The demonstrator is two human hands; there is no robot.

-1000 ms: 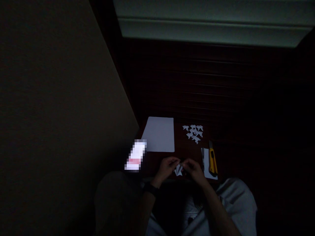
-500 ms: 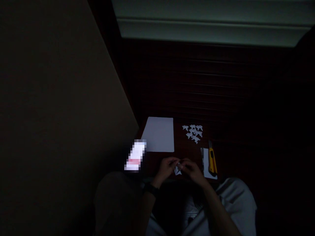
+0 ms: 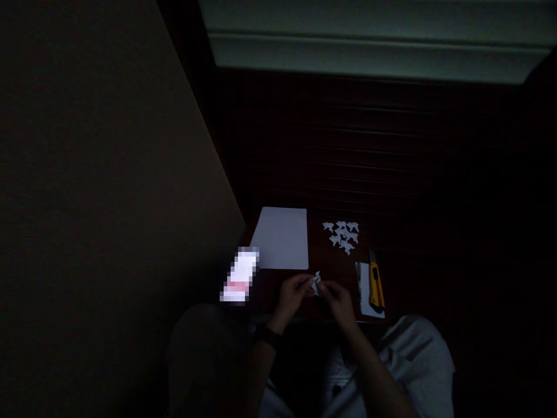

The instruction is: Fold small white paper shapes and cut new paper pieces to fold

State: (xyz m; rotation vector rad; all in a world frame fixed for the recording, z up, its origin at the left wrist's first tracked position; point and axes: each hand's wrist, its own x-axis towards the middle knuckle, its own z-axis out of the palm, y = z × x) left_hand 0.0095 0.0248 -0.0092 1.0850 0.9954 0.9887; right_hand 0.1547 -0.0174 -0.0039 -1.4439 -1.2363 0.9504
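Between my two hands, just above the near edge of the dark table, is a small folded white paper piece (image 3: 316, 283). My left hand (image 3: 295, 292) pinches its left side, with a dark band on that wrist. On the right side, the fingers of my right hand (image 3: 337, 297) close on the same paper. Parts of the paper are hidden behind my fingertips. Farther back lies a cluster of several small folded paper figures (image 3: 343, 235), much alike in size and colour.
A stack of white paper sheets (image 3: 282, 239) lies at the back left. A bright, blurred-out phone-like screen (image 3: 240, 276) is at the left edge. On the right, a yellow utility knife (image 3: 376, 284) rests on smaller white paper (image 3: 366, 293). A wall (image 3: 130, 174) rises at left.
The folded paper has been raised and turned, so a point now sticks up above my fingers. My fingers have moved slightly apart around it.
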